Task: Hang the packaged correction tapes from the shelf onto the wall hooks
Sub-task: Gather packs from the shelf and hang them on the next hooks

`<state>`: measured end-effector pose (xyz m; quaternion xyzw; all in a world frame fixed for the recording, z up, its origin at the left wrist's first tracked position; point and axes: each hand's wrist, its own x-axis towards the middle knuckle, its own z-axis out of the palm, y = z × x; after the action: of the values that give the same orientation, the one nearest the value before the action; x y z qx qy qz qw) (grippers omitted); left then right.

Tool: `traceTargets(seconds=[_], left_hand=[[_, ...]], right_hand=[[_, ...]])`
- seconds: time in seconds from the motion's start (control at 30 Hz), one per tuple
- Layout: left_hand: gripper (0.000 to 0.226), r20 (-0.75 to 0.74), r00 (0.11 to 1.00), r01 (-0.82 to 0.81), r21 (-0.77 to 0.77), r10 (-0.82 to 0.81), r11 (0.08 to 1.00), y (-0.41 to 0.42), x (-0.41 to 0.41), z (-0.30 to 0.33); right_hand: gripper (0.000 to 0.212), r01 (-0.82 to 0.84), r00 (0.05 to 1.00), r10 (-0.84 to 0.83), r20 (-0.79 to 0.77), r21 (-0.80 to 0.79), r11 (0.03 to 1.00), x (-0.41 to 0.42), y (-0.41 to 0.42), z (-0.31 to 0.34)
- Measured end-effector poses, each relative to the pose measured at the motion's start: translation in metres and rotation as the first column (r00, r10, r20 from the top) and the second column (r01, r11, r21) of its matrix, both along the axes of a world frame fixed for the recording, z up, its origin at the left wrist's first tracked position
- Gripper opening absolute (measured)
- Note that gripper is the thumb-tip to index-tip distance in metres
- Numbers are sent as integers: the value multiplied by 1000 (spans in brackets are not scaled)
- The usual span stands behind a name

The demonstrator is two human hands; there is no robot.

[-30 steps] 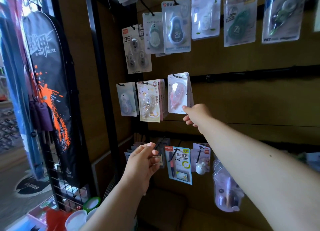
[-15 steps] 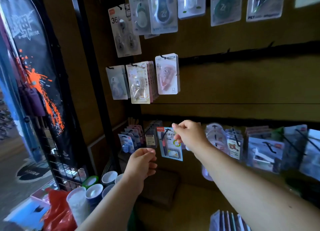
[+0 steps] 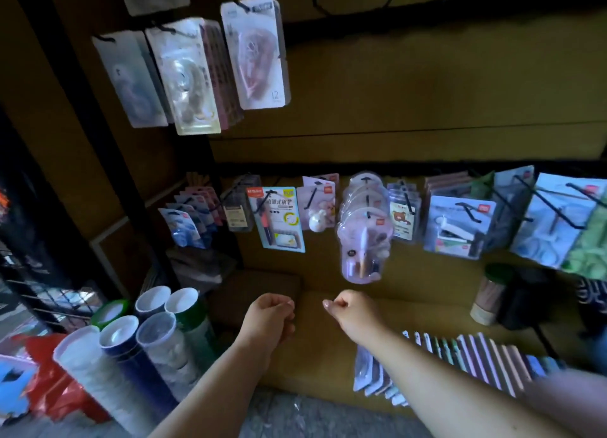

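While both hands hang low over the brown shelf top (image 3: 315, 349), neither carries anything: the left hand (image 3: 269, 319) has its fingers curled loosely inward with no package between them, and the right hand (image 3: 353, 312) is much the same, thumb and forefinger nearly meeting but pinching nothing that shows. Just beside the right forearm, toward the shelf's front right edge, stands a row of flat carded blister packs (image 3: 460, 355), pink, green and pale, filed on edge like cards; these look to be the correction tapes waiting to be hung, though blur hides their print. Such packs should be light and fairly stiff, a thin card back with a slick clear plastic bubble, so the sure hold would be a pinch on the card's flat margin near the top, leaving the hang hole free. Squeezing the bubble risks denting it. Higher up, on the brown wall panel, a pink correction tape in a clear blister pack (image 3: 258, 53) already hangs from a black hook, next to two more hung packs at its left. Bare black wire hooks (image 3: 328, 5) stick out of the dark rail to its right.
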<state>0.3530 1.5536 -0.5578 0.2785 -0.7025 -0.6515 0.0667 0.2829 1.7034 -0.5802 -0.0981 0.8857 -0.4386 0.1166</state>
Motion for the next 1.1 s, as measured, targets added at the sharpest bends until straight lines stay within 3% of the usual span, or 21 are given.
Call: traceTargets(seconds=[0.37,0.47,0.77,0.9,1.1], left_hand=[[10,218,971,105,2,-102,995,23,-39,-84],[8,269,956,113,27,-116,993,23,-44,-100],[13,363,923,101,98,-130,990,19,-49,-147],[16,394,906,116,119,-154,986,17,-47,-164],[19,431,886,125,129,-169,984,18,-47,-182]], right_hand=[[37,175,944,-226,240,214,961,-54,55,-107],[32,151,938,-234,255,308,939,-61,58,-125],[43,114,888,-282,364,421,900,-75,46,-179],[40,214,856,-384,345,438,873,-74,35,-190],[48,232,850,-410,329,465,854,-86,33,-204]])
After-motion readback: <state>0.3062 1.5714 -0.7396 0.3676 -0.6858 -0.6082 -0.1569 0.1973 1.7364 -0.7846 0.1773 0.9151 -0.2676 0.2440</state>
